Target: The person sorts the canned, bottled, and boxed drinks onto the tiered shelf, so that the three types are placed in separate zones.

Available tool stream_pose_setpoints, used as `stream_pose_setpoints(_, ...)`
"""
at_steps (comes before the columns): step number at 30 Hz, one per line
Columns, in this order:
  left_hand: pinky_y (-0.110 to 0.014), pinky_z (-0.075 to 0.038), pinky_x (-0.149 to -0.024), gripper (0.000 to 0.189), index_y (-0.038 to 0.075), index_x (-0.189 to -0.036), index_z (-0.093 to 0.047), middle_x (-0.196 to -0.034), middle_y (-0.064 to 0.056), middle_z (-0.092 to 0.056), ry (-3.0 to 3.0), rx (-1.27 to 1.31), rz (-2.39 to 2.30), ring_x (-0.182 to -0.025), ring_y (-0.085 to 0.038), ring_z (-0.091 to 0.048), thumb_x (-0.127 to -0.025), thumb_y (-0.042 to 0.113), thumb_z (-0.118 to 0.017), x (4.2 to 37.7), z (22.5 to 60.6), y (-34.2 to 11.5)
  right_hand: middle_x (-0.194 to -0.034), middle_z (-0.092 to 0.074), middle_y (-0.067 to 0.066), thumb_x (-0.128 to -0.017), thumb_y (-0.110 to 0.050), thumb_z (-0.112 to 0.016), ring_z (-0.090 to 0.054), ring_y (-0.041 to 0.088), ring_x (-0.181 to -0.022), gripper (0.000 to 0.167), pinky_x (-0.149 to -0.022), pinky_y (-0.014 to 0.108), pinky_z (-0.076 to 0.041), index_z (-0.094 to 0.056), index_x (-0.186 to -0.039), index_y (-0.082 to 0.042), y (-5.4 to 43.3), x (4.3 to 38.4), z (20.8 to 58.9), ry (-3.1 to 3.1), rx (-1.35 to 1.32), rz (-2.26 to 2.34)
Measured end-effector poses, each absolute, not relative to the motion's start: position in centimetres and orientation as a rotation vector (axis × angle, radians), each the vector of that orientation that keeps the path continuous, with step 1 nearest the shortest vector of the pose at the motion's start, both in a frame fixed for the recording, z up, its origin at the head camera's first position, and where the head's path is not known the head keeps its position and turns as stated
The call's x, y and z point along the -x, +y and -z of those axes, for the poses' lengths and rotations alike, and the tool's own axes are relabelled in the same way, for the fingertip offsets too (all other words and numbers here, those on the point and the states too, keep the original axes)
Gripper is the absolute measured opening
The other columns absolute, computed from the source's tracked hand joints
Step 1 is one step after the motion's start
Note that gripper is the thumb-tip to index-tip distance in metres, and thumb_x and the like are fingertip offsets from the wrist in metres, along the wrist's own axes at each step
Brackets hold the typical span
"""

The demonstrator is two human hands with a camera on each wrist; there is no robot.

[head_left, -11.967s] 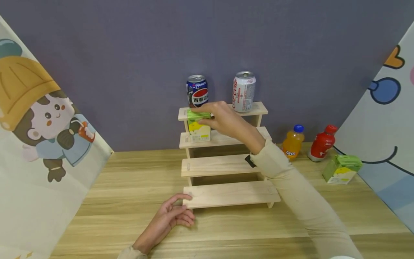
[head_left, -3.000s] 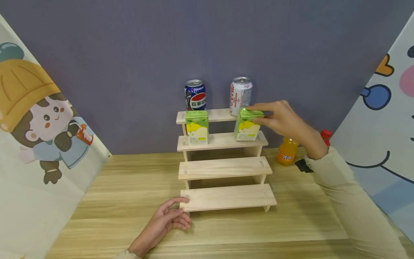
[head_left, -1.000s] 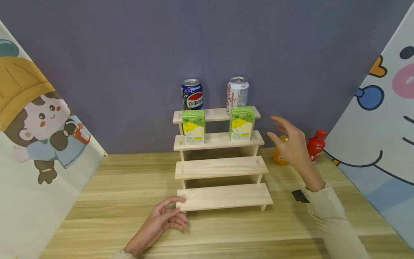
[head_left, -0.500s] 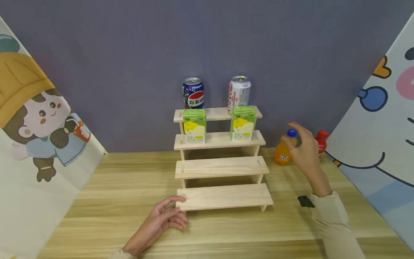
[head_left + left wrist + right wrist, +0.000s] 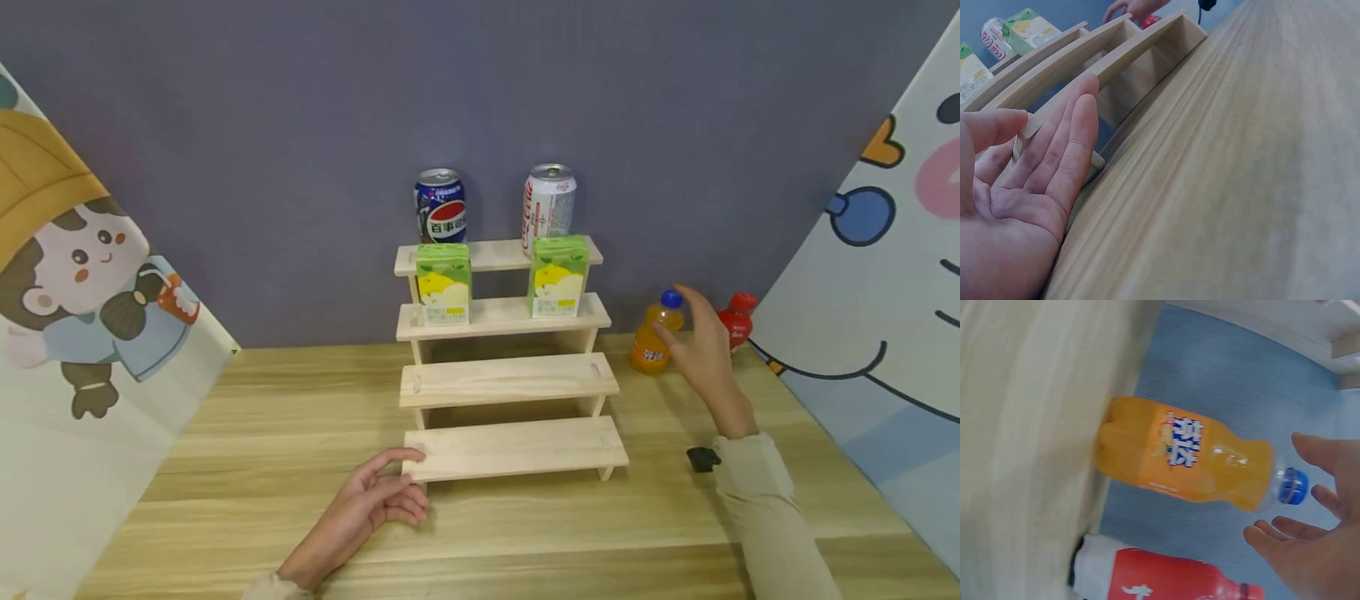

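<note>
My left hand is at the left end of the lowest step of a wooden tiered stand; thumb and forefinger pinch its corner, the other fingers held out below. In the right wrist view, the orange soda bottle stands on the table, blue cap beside my right hand. The thumb and fingers are spread about the cap, with a visible gap. Close by is a red bottle, partly behind the right hand in the head view.
On the stand's top step are a blue Pepsi can and a white Coca-Cola can. Two green juice boxes stand on the step below. A grey wall rises behind, with cartoon-printed panels at both sides.
The right hand let go of the second juice box on the second step, then moved right to the orange soda bottle. The left hand stays at the stand's corner.
</note>
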State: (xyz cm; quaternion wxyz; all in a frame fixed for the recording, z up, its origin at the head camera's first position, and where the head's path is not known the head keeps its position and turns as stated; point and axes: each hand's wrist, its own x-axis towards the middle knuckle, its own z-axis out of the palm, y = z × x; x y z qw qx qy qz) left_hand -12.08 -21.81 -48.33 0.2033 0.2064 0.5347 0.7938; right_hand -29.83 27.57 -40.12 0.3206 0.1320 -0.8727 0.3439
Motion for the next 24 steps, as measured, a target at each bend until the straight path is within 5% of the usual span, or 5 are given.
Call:
stream_pose_setpoints(10, -0.042, -0.061, -0.083, 0.037, -0.002, -0.144, -0.038, -0.105, -0.02, -0.071, 1.516, -0.58, -2.201, -0.093, -0.028, -0.072, -0.108, 0.005, -0.037, 12.8, 48.4, -21.5, -0.142, -0.045, 0.034, -0.085, -0.003, -0.078, -0.052, 0.056, -0.112, 0.09, -0.087, 0.072, -0.046, -0.025, -0.157, -0.01, 28.4, 30.7, 42.1, -2.391, -0.33, -0.9)
stream_pose_setpoints(24, -0.041, -0.061, -0.086, 0.037, -0.001, -0.145, -0.038, -0.106, -0.018, -0.071, 1.494, -0.536, -2.201, -0.094, -0.027, -0.072, -0.108, 0.006, -0.038, 12.1, 48.2, -22.0, -0.125, -0.055, 0.037, -0.089, 0.009, -0.068, -0.06, 0.053, -0.092, 0.077, -0.073, 0.066, -0.053, -0.03, -0.153, -0.008, 27.4, 30.9, 43.3, -2.312, -0.319, -0.859)
